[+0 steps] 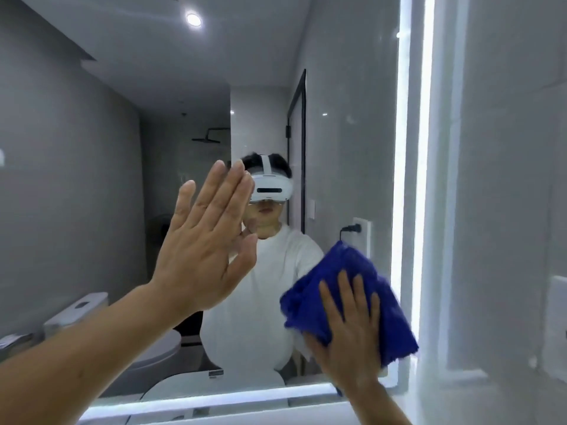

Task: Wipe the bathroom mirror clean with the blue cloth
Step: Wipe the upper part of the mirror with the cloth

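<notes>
The right hand (346, 326) lies flat, fingers straight and a little spread, pressing the blue cloth (340, 268) against the mirror (92, 148). It pinches nothing; the palm and fingers pin the cloth to the glass. The cloth is bunched in loose folds with blurred edges. It sits in the mirror's lower right corner, just inside the lit strip along the right edge (402, 148) and a little above the lit strip along the bottom edge (214, 400).

The left hand (202, 250) is raised near the middle of the glass, open, with fingers straight and close together and the palm facing the mirror. It seems to rest on the glass as a brace, since the fingertips meet their reflection, though I cannot be sure of contact.

As for progress, the wiping looks under way, with the cloth working the lower right corner. The glass shows no plain streaks, wet trails or smears (the picture is soft, so fine marks would be lost), so I cannot tell which parts are done. The broad left side and upper half are well apart from the cloth and may be left to do.

The cloth's long axis runs on a slant, from its upper tip down toward the mirror's lower right corner, with a shorter lobe out to the left.
</notes>
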A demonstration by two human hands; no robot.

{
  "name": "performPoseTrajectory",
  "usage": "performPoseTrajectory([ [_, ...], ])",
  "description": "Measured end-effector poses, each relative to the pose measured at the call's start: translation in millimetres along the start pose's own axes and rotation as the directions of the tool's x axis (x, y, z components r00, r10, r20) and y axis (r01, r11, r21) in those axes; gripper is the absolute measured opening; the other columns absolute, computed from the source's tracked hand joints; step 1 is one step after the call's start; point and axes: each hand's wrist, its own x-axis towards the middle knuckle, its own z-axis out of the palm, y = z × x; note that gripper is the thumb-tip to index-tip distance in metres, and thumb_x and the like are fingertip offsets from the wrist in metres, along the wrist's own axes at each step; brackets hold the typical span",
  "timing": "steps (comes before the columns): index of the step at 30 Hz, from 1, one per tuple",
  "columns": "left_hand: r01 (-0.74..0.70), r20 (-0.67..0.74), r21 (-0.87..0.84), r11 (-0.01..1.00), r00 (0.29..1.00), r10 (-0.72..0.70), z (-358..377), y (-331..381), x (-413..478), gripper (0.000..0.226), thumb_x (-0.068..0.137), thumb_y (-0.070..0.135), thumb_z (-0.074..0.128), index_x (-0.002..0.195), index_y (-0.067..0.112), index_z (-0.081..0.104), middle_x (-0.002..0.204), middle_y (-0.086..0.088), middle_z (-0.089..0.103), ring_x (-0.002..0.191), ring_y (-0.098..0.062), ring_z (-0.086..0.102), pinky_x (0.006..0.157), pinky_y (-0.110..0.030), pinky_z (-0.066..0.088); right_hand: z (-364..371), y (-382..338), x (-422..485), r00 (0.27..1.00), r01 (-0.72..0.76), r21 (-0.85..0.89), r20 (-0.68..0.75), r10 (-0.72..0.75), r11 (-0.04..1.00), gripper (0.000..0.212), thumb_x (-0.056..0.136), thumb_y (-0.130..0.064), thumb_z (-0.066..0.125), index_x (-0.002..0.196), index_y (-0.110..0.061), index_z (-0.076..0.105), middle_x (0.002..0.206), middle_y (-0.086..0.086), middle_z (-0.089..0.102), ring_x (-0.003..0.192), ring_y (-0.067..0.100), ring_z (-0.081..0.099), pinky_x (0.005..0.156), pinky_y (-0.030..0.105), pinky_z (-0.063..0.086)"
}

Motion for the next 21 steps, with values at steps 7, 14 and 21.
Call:
performPoseTrajectory([
  [7, 0.023, 0.013, 0.014, 1.0, 1.0, -0.023, -13.1, -7.0, 12.2, 0.065, 0.1, 0.038, 0.024, 0.157, 0.013, 0.006, 0.166, -0.006, 0.003, 0.153, -0.023, 0.001, 0.122, -0.052, 0.007, -11.7, -8.3, 13.8, 0.992, 0.003, 0.046, 0.129, -0.009, 0.999, 0.071, 0.094, -0.069, 0.023, 0.149, -0.025, 0.03, 0.157, 0.006, 0.025, 0.142, 0.036, 0.026, 0.12, 0.048, 0.0],
  [14, 0.035, -0.01, 0.059, 0.998, 0.999, -0.034, -28.1, -15.2, 29.4, 0.064, 0.1, 0.04, 0.026, 0.154, 0.009, 0.013, 0.164, -0.008, 0.015, 0.153, -0.022, 0.008, 0.12, -0.051, 0.011, -51.7, -34.3, 170.7, 0.996, -0.011, 0.014, -0.093, 0.012, 1.0, 0.066, 0.097, -0.058, 0.027, 0.153, -0.024, 0.019, 0.162, 0.006, 0.01, 0.149, 0.03, 0.005, 0.118, 0.047, -0.005],
  [21, 0.011, -0.021, 0.139, 0.99, 1.0, -0.008, -40.9, -28.3, 50.6, 0.062, 0.101, 0.041, 0.023, 0.153, 0.008, 0.017, 0.163, -0.01, 0.018, 0.152, -0.024, 0.011, 0.118, -0.049, 0.012, -87.6, -31.7, 305.3, 0.975, -0.111, 0.011, -0.192, 0.111, 0.994, 0.067, 0.099, -0.059, 0.013, 0.154, -0.024, -0.002, 0.163, 0.006, -0.005, 0.149, 0.027, -0.009, 0.115, 0.047, -0.011],
])
